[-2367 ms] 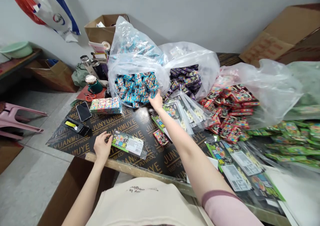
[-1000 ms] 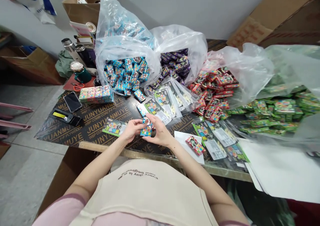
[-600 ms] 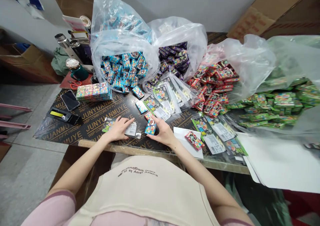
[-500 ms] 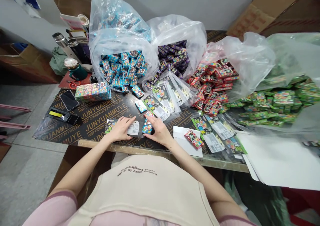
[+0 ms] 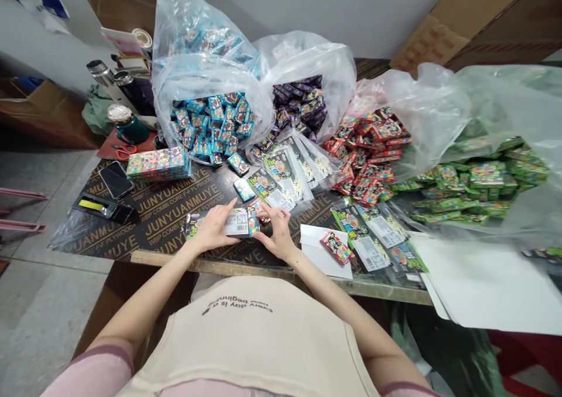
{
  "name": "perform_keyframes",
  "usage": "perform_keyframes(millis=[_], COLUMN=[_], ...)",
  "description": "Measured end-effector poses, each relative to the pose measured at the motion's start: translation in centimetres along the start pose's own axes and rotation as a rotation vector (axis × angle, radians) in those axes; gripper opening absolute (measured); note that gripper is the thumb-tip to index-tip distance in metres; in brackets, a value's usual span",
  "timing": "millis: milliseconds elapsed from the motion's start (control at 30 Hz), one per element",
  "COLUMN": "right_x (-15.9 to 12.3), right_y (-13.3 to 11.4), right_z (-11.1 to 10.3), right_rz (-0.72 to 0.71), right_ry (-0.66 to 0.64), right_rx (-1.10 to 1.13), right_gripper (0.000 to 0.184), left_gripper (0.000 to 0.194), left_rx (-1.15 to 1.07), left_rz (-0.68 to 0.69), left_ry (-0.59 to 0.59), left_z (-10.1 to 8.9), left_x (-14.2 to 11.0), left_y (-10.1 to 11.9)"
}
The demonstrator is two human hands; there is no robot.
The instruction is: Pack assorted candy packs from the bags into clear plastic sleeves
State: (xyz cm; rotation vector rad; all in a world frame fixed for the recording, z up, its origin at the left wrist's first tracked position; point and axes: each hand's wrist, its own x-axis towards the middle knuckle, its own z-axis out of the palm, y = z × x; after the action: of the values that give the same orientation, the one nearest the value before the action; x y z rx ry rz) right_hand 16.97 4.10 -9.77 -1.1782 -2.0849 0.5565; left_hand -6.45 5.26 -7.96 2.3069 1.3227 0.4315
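A flat printed plastic pouch (image 5: pixel 237 223) with a barcode label lies near the table's front edge. My left hand (image 5: pixel 213 228) lies over it, fingers and thumb spanning its width and holding it. At the pouch's right end is a small blue candy box (image 5: pixel 253 222), partly covered by the plastic. My right hand (image 5: pixel 280 233) grips the end of this box between thumb and fingers. A small red box (image 5: pixel 264 209) shows partly beneath the right fingers. Just beyond the hands lie two more blue boxes, one being this light-blue box (image 5: pixel 243 190).
Plastic bags of blue boxes (image 5: pixel 215 125), purple boxes (image 5: pixel 302 107), red boxes (image 5: pixel 369 151) and green boxes (image 5: pixel 478 180) line the back. More pouches (image 5: pixel 285 171) lie fanned out. At left are a phone (image 5: pixel 116 180), a tape dispenser (image 5: pixel 105 208) and scissors (image 5: pixel 125 150).
The blue box has moved left against the pouch, its end now under the plastic. My right hand's fingers have spread a little around the box's end. The view has shifted slightly.
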Motion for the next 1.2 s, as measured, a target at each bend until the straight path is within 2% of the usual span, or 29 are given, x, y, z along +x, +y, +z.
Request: perform_keyframes(millis=[67, 133, 200, 267, 400, 467, 533, 633, 700, 767, 833, 900, 933, 1067, 1133, 1200], right_x=[0.5, 2.6, 6.5, 11.4, 20.7, 23.4, 24.2, 22.3, 19.6, 16.3, 12.9, 9.8, 8.5, 4.6, 3.3, 2.4], right_y=[0.1, 1.2, 3.2, 6.0, 10.5, 11.8, 12.4, 13.0, 13.2, 13.3, 12.9, 12.3, 11.8, 9.0, 7.4, 6.1], right_z=[-0.2, -0.7, -1.0, -1.1, -0.6, -0.6, -0.9, -2.1, -2.9, -3.6, -3.8, -3.7, -3.6, -3.1, -2.5, -1.6], right_rz=[-0.017, -0.008, 0.083, 0.217, 0.450, 0.497, 0.506, 0.482, 0.447, 0.388, 0.310, 0.257, 0.245, 0.232, 0.252, 0.294], right_ry=[-0.042, -0.012, 0.122, 0.233, 0.231, 0.233, 0.268, 0.292, 0.229, 0.060, -0.175, -0.301, -0.283, 0.005, 0.059, 0.067], right_rx=[0.042, 0.009, -0.097, -0.216, -0.332, -0.272, -0.195, -0.133, -0.084, -0.002, 0.103, 0.159, 0.147, -0.101, -0.249, -0.355], right_gripper=[0.059, 0.050, 0.046, 0.049, 0.055, 0.050, 0.044, 0.043, 0.042, 0.036, 0.032, 0.035, 0.038, 0.064, 0.078, 0.085], left_gripper=[0.115, 0.114, 0.114, 0.114, 0.112, 0.108, 0.106, 0.107, 0.100, 0.087, 0.071, 0.060, 0.057, 0.053, 0.050, 0.048], left_rx=[0.011, 0.027, 0.043, 0.060, 0.102, 0.136, 0.177, 0.235, 0.266, 0.295, 0.330, 0.365, 0.378, 0.405, 0.409, 0.395], left_rz=[-0.023, -0.045, -0.062, -0.073, -0.096, -0.098, -0.101, -0.078, -0.005, 0.083, 0.130, 0.143, 0.145, 0.134, 0.103, 0.072], left_ry=[-0.017, -0.037, -0.055, -0.073, -0.112, -0.134, -0.154, -0.187, -0.229, -0.289, -0.343, -0.379, -0.391, -0.404, -0.377, -0.329], left_z=[0.1, 0.2, 0.5, 1.0, 2.3, 2.7, 2.8, 2.3, 1.8, 1.5, 1.3, 1.2, 1.2, 0.7, 0.5, 0.4], left_x=[0.2, 0.3, 0.3, 0.2, 0.0, -0.2, -0.3, -0.4, -0.1, 0.6, 1.5, 2.2, 2.5, 2.8, 2.7, 2.5], left_y=[0.1, 0.1, 0.0, -0.2, -0.3, -0.3, -0.2, 0.3, 0.7, 1.2, 1.6, 1.9, 2.0, 2.3, 2.5, 2.6])
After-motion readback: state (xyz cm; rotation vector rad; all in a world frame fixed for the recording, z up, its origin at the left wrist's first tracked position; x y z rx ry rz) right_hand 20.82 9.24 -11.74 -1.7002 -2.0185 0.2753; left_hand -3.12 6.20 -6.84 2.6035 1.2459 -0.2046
